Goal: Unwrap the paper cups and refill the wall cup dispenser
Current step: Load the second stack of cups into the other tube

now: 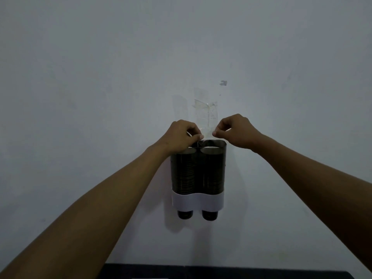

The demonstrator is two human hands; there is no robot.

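A wall cup dispenser point(198, 172) with two dark see-through tubes and a white base band point(198, 201) hangs on the wall. Both tubes hold stacked paper cups point(211, 151), and a cup bottom point(209, 215) pokes out under each tube. Just above the tube tops, a clear plastic wrapper point(206, 112) stands up against the wall. My left hand point(183, 135) pinches the wrapper's lower left side over the left tube. My right hand point(235, 130) pinches its lower right edge over the right tube.
The pale wall fills most of the view, with a small grey mark point(223, 83) above the wrapper. A dark surface point(221, 272) runs along the bottom edge below the dispenser.
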